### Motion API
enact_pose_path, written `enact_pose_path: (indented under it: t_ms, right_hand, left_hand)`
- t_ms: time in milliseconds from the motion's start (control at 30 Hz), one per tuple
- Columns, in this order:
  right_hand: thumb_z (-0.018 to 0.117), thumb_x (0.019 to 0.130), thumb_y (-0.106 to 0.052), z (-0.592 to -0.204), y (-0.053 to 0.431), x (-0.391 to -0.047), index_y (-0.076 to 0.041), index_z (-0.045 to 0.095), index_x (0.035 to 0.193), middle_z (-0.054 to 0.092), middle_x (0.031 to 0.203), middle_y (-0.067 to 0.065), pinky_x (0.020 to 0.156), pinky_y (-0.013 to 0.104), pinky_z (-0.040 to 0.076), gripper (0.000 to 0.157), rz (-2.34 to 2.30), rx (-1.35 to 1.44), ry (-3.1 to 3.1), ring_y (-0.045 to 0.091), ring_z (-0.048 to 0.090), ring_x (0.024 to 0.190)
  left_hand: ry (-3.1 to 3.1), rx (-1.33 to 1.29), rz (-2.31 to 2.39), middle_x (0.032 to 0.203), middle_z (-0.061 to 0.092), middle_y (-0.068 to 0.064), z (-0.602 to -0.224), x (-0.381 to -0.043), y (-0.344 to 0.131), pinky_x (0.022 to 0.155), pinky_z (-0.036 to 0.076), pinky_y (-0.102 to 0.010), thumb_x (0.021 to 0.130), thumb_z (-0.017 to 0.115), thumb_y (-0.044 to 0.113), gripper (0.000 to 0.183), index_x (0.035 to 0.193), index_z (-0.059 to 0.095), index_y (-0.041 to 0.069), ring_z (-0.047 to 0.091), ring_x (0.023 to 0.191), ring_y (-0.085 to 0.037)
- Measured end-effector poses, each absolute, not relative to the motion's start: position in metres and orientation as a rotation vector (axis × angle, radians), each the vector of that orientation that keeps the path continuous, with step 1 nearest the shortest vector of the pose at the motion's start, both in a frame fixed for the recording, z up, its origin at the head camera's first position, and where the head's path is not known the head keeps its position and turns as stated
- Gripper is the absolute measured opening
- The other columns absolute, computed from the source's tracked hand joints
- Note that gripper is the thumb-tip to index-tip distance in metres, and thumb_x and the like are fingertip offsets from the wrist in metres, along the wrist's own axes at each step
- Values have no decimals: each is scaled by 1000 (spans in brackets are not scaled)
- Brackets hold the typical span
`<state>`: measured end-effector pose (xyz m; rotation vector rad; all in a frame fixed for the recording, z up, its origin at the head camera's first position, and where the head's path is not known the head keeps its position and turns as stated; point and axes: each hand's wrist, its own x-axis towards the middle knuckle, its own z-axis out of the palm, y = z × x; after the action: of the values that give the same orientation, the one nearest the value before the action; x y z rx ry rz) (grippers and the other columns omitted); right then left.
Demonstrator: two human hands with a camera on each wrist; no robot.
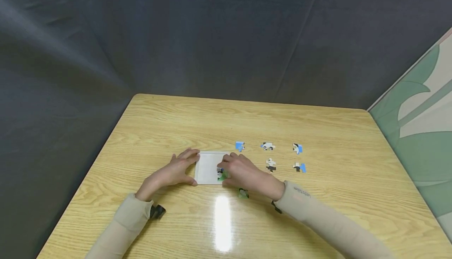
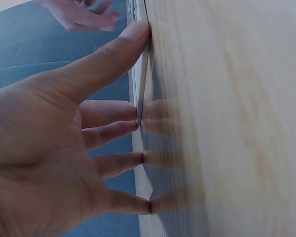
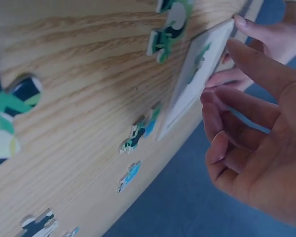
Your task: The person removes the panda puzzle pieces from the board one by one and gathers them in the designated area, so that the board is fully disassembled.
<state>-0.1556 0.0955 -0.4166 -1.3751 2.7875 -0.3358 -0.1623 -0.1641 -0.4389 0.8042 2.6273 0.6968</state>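
A shallow white tray (image 1: pixel 207 168) lies on the table between the hands. My left hand (image 1: pixel 174 170) is spread along its left side, thumb at the near corner and fingers at the far one. In the left wrist view the thumb (image 2: pixel 108 59) touches the tray's edge, and the fingertips rest on the wood. My right hand (image 1: pixel 243 172) is bent over the tray's right part. A green, black and white jigsaw piece (image 1: pixel 220 176) lies in the tray beneath it, partly hidden. In the right wrist view the right fingers (image 3: pixel 219 153) are loosely curled, with nothing visible between them and the thumb.
Several loose jigsaw pieces lie right of the tray, including a blue one (image 1: pixel 240 146), a white and black one (image 1: pixel 270 165) and a white and blue one (image 1: pixel 297 148). A green piece (image 1: pixel 243 193) lies nearer. A dark curtain (image 1: pixel 226 39) hangs behind the wooden table (image 1: pixel 335 141).
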Motion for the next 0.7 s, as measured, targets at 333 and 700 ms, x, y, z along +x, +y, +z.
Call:
enact_pose_path:
  t_ms: [333,700]
  right_hand:
    - [84,70,-35,-427,88,-158,-8,72,107,63,99,2,72,28,48,47,-232,-1230,2787,15,53,85]
    - [87,69,-26,-428,77,-157,-12,70,104,61,94,-1,67,24,43,41,-302,-1057,2722,13,52,81]
  left_hand:
    - [2635,798,694,155,25,-17,-442,-163,-165,101,11,-77,76,81,27,85,142,40,-6,13,144,-41]
    - [2635,775,733,154,27,-18,-449,-159,-168,100,11,-77,74,82,27,86,142,42,-6,14,143,-42]
